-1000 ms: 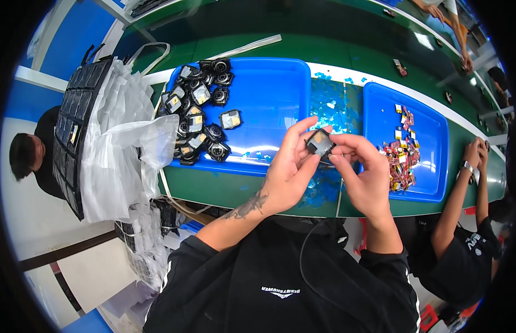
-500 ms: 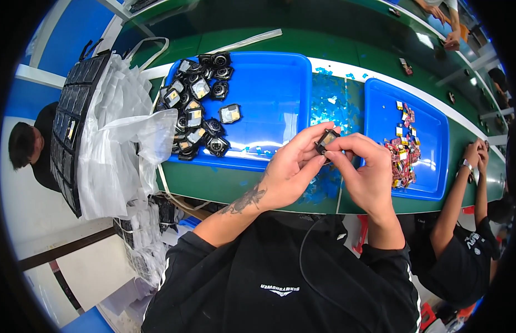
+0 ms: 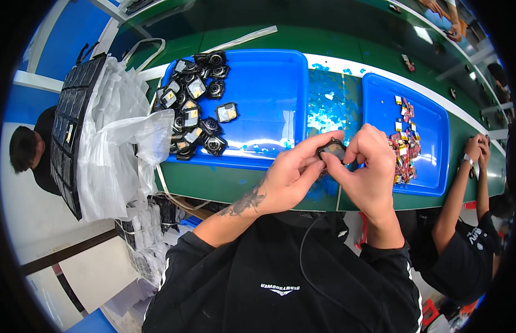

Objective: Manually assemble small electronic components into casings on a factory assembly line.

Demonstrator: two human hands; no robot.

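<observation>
Between my hands, over the strip of table separating two blue trays, is a black smartwatch case (image 3: 334, 149) with its inside partly showing. My left hand (image 3: 288, 178) grips its left side between thumb and fingers. From the right, my right hand (image 3: 371, 166) is closed with bent fingers and thumb at the case's edge; whether a small part is in those fingertips is hidden. Several similar black watch cases (image 3: 214, 145) lie heaped along the left side of the left tray (image 3: 258, 94), one (image 3: 226, 112) apart from the heap.
The right tray (image 3: 443, 150) holds a pile of small red, yellow and white battery-like pieces (image 3: 403, 158). Blue film scraps (image 3: 327, 105) litter the green table between trays. A black compartment tray (image 3: 64, 127) with white plastic sheets (image 3: 116, 144) stands at left. A co-worker's hands (image 3: 478, 150) are far right.
The watch case has turned so that its face shows more, and sits slightly lower and right. My right hand's fingers have curled and shifted up on it. The view moved slightly.
</observation>
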